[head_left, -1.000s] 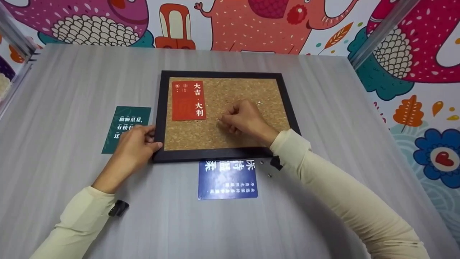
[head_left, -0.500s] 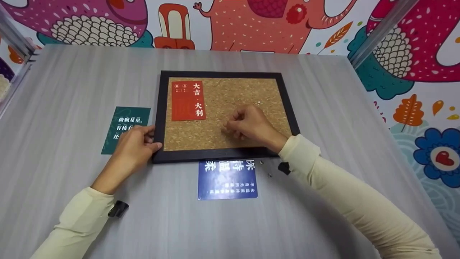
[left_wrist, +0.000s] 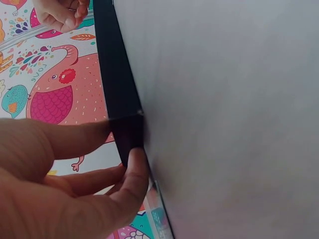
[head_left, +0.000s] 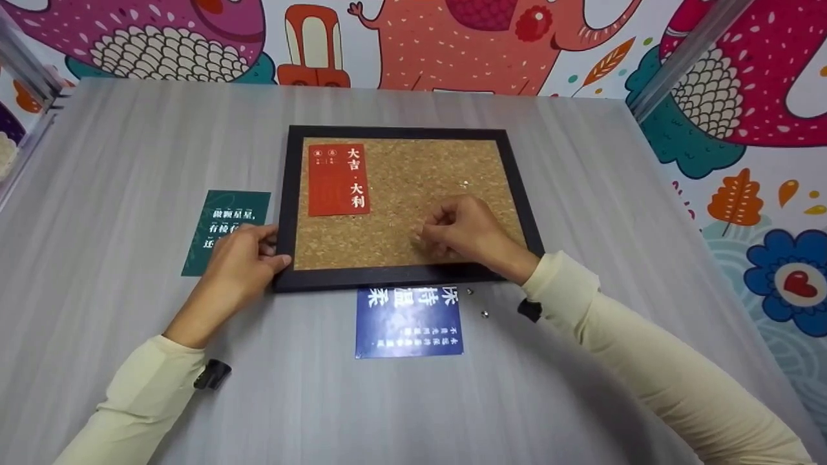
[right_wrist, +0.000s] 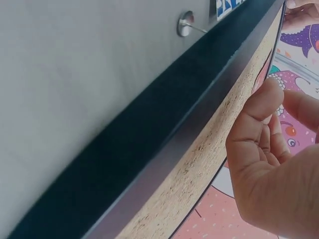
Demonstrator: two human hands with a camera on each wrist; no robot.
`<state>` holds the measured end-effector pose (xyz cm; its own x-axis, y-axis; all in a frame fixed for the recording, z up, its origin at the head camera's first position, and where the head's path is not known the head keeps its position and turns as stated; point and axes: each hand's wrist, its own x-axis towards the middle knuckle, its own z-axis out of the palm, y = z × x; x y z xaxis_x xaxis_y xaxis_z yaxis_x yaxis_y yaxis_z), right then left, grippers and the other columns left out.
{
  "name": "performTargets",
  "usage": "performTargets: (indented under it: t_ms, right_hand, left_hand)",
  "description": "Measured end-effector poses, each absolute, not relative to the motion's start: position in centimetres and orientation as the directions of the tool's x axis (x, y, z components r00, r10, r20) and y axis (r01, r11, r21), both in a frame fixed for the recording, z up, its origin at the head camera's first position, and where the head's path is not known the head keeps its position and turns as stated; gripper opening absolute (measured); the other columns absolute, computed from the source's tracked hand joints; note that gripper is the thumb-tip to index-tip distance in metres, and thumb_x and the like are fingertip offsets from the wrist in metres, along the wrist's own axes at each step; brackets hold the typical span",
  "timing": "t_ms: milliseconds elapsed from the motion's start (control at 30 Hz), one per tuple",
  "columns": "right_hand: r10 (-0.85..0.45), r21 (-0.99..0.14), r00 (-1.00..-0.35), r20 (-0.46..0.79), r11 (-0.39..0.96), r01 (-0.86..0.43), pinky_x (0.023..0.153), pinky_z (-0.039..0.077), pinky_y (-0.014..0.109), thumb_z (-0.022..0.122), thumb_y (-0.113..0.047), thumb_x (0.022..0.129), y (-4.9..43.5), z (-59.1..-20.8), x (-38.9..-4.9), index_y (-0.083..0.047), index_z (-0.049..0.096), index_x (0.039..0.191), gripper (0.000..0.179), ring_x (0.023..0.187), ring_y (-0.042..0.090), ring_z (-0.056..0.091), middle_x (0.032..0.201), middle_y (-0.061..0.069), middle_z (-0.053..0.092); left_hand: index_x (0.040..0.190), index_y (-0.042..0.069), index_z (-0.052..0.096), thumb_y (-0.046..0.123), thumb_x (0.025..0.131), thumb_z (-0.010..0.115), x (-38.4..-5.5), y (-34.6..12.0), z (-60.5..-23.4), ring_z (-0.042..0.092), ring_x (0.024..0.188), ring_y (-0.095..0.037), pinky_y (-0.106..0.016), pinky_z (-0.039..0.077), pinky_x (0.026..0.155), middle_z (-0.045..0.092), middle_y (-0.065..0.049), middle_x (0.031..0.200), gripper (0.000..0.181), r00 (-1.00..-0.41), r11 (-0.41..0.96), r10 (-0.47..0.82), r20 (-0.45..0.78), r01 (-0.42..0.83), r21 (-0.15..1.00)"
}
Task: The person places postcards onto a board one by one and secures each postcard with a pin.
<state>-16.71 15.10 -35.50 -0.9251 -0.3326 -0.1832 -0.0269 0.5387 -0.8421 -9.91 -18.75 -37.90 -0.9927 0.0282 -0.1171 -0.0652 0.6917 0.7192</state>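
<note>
A cork board [head_left: 349, 239] in a black frame lies on the table, with a red card [head_left: 338, 179] at its upper left. My left hand [head_left: 242, 261] grips the frame's near left corner; in the left wrist view the thumb and fingers [left_wrist: 135, 174] close on that corner. My right hand [head_left: 468, 229] hovers low over the cork, right of the middle, thumb and index fingertips together. In the right wrist view the other fingers curl under; I cannot tell whether something small sits between the fingertips. A small shiny thumbtack [head_left: 465, 183] shows on the cork beyond this hand.
A green card [head_left: 223, 210] lies left of the board, partly behind the left hand. A blue card [head_left: 410, 329] lies upside down at the frame's near edge. Two metal thumbtacks [head_left: 484, 314] lie beside it, one seen large in the right wrist view. A patterned wall [head_left: 471, 51] rises behind the table.
My right hand has drawn back over the cork, to the right and slightly toward me, away from the red card, its fingertips staying together. My left hand has kept its place.
</note>
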Motion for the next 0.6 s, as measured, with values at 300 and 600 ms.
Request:
performTargets:
  t_ms: [300,600]
  right_hand:
    - [-0.391,-0.83,-0.906,-0.164,0.551,-0.087,0.053,0.054,0.023,0.078,-0.009,0.102,16.5,-35.2,-15.5,-0.004,0.077,0.091,0.012,0.061,0.015,0.065,0.078,0.012,0.073]
    - [-0.385,-0.799,-0.906,-0.178,0.594,-0.095,0.056,0.057,0.024,0.081,-0.015,0.101,17.9,-35.0,-14.8,-0.004,0.08,0.098,0.011,0.065,0.017,0.069,0.085,0.01,0.078]
  left_hand:
    - [0.15,-0.02,0.052,0.0,0.1,0.077,-9.8,-18.6,-37.8,0.061,0.109,-0.039,-0.049,0.052,0.091,0.062,-0.029,0.12,0.059,-0.992,0.691,0.023,-0.12,-0.071,0.72]
    - [0.149,-0.021,0.053,0.0,0.1,0.077,-9.9,-18.8,-37.9,0.061,0.108,-0.04,-0.051,0.052,0.092,0.062,-0.028,0.118,0.058,-0.993,0.692,0.029,-0.115,-0.063,0.719]
